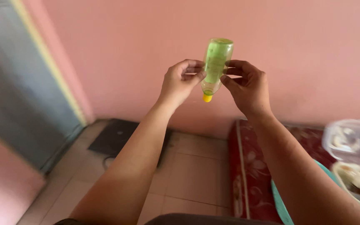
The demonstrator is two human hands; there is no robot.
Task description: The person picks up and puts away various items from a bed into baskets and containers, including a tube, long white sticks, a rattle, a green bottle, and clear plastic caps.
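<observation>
Far off to the left of my grip stood a grey door (19, 83), with a dark mat (117, 136) on the floor below my forearm. My left hand (179, 83) was closed narrow on the bottle (216, 62), thumb and forefinger pinching its lower side. The bottle hung between both hands at chest height before the pink wall (296, 50), tipped cap-down, its yellow cap (207, 98) just under my thumbs. My right hand (248, 87) pinched the opposite side, fingers curled behind it. To do this well, I judged, I needed both pinches even and low on the body, so the bottle would not twist or slip. Below my right arm lay a red mattress (253, 175), and further right a teal basin (281, 204) with blurred containers (355, 158).
</observation>
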